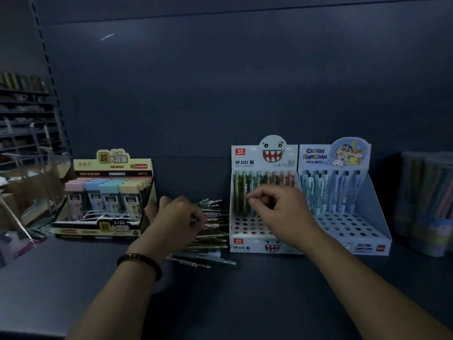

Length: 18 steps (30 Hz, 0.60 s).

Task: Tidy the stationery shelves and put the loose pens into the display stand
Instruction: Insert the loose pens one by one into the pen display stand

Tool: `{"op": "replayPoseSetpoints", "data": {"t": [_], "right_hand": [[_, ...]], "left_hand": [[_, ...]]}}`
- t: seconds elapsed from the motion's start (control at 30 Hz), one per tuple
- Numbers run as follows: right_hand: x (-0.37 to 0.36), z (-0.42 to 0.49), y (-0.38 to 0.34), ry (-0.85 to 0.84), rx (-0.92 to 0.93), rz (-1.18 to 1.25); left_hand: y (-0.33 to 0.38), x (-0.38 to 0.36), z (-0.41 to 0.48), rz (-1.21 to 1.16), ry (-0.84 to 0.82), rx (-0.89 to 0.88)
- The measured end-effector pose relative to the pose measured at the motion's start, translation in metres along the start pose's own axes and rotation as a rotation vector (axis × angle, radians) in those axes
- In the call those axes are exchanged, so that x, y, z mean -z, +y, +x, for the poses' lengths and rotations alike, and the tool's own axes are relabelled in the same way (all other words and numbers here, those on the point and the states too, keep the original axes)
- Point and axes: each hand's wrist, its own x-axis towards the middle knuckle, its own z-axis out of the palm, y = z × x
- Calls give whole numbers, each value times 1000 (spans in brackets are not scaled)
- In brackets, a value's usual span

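- The shelf [245,290] is a dark blue-grey board in dim light, closed at its back edge by a plain back panel [220,82] of the same colour; a slotted upright [46,57] rises at its left end, with more stocked shelving beyond it, blurred.
- Toward the left end sits a box of lead refills [110,192], its header reading "1=10", "超大容量" and "24PCS".
- The display stand [247,227] stands right of centre against the back edge, marked "LANTU" and "MP 8283" under a toothy cartoon face; a row of pens [264,182] fills its rearmost holes, and the front holes are open.
- Touching its right side is a blue stand [367,217] lettered "CRAYON SHINCHAN", and near the right end are clear tubs [426,204] of coloured sticks.
- The loose pens [210,231] lie heaped between the refill box and the display stand.
- The left hand [176,217] (a dark bead bracelet [139,262] on its wrist) rests on the heap, fingers curled round pens.
- The right hand [277,212] hovers over the display stand with fingers curled and thumb near forefinger; whether it holds anything I cannot tell.
- The front half of the shelf, up to its front edge, is bare board under both forearms.
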Motion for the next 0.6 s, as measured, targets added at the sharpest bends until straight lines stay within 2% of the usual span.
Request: {"op": "replayPoseSetpoints", "data": {"t": [0.17, 0.4, 0.53, 0.6], "right_hand": [[1, 0, -1, 5, -15, 28], [0, 0, -5, 23, -42, 50], [-1, 0, -5, 27, -45, 61], [-3, 2, -6, 30, -64, 113]], "left_hand": [[2, 1, 0, -57, 12, 11], [10, 8, 5, -358, 280, -40], [23, 17, -1, -446, 528, -1], [42, 22, -7, -646, 583, 12]]}}
